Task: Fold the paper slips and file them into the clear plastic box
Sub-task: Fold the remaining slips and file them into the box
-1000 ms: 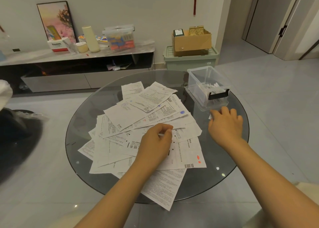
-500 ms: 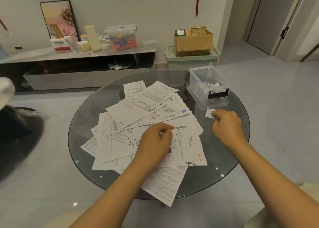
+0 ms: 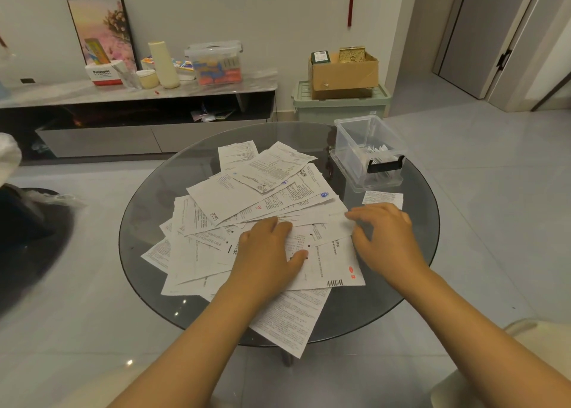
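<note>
A loose pile of white printed paper slips (image 3: 247,204) covers the middle of the round glass table (image 3: 148,197). My left hand (image 3: 268,253) lies on the pile's near part, fingers extended and pressing the sheets. My right hand (image 3: 383,237) is at the pile's right edge; its bent fingertips touch a slip there, slightly blurred. One small folded slip (image 3: 382,198) lies alone on the glass just beyond my right hand. The clear plastic box (image 3: 346,142) stands at the table's far right with a black handle (image 3: 384,164) and a few folded slips inside (image 3: 377,151).
One slip (image 3: 290,324) hangs over the table's near edge. Behind the table stand a low TV cabinet (image 3: 139,89) with clutter and a green bin (image 3: 340,108) carrying a cardboard box. A dark seat (image 3: 24,222) is at left, a pale chair (image 3: 525,346) at lower right.
My right hand left the small folded slip by the box and moved left to the pile's edge. My left hand uncurled and flattened onto the papers.
</note>
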`<state>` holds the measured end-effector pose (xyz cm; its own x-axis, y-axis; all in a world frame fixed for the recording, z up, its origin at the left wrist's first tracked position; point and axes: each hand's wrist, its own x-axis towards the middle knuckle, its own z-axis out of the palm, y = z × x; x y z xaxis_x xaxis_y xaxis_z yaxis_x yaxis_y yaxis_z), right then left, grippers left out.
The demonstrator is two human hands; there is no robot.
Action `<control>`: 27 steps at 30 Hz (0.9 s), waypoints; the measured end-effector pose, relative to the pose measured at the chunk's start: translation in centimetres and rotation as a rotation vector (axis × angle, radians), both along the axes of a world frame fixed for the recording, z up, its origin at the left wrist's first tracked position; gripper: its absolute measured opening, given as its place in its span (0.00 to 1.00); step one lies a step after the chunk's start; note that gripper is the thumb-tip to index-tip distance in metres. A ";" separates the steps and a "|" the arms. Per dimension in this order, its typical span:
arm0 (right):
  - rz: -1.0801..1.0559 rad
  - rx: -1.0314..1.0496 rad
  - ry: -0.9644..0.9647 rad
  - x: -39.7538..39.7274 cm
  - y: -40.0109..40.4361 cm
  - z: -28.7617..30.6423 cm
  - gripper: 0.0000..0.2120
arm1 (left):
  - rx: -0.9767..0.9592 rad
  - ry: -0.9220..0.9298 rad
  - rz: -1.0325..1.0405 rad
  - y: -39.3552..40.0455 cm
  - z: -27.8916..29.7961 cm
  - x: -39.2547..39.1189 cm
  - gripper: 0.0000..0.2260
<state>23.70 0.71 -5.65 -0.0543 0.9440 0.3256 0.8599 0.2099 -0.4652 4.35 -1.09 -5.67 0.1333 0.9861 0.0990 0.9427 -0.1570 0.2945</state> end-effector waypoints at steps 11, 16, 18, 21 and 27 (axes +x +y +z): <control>0.077 -0.111 -0.101 -1.0 -0.2 -0.6 0.14 | 0.176 -0.035 0.035 1.4 0.8 -0.7 0.13; 0.085 -0.096 -0.143 -1.2 -0.3 -0.3 0.14 | 0.181 -0.032 0.156 4.1 0.7 -1.8 0.23; 0.084 -0.096 -0.148 -1.3 -0.3 -0.3 0.15 | 0.050 0.026 0.236 5.1 0.4 -2.6 0.28; 0.085 -0.100 -0.148 -1.3 -0.3 -0.3 0.15 | -0.118 0.077 0.306 6.3 -0.3 -3.5 0.27; 0.086 -0.104 -0.153 -1.3 -0.3 -0.3 0.15 | 0.075 0.036 0.330 5.8 0.7 -4.1 0.14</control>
